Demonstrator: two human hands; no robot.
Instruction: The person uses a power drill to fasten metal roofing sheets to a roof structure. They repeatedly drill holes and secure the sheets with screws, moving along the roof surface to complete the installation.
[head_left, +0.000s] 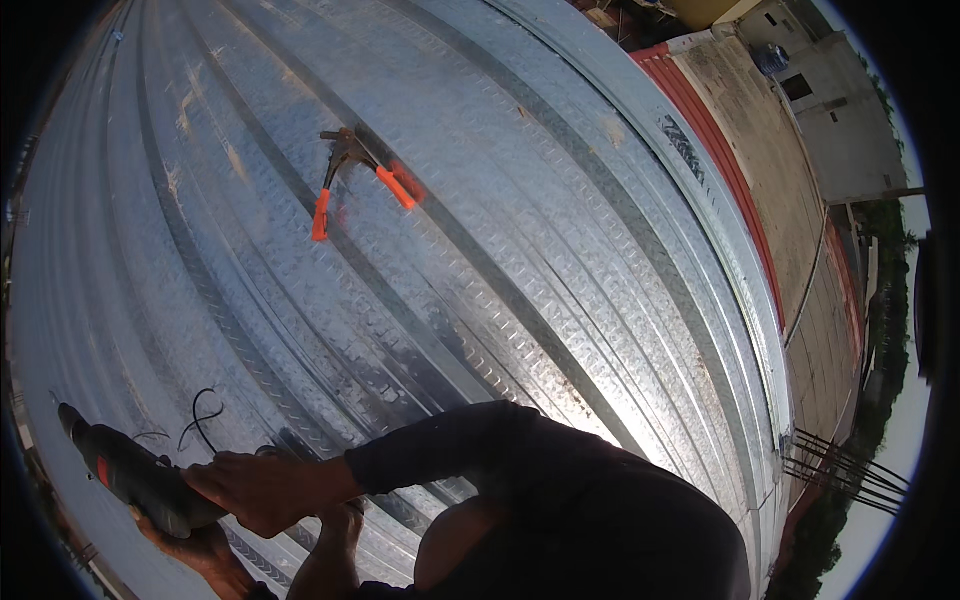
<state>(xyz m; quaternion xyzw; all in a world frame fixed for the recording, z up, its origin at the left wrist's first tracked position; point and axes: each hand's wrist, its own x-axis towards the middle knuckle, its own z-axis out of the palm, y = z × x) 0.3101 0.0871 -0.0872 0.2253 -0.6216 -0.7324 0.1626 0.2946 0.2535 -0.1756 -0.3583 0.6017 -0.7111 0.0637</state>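
I have the drill (133,474) over the metal roof (500,200) at near left, long axis slanting forward-left, my left grip (192,550) clamped beneath, my right grip (262,492) against its rear, closure there I cannot tell.

And on ribbed silver metal roofing (500,180), orange-handled metal pliers (348,150) lie ahead and right of the long black power tool (130,475)! Between them, a looped black cord (197,421).
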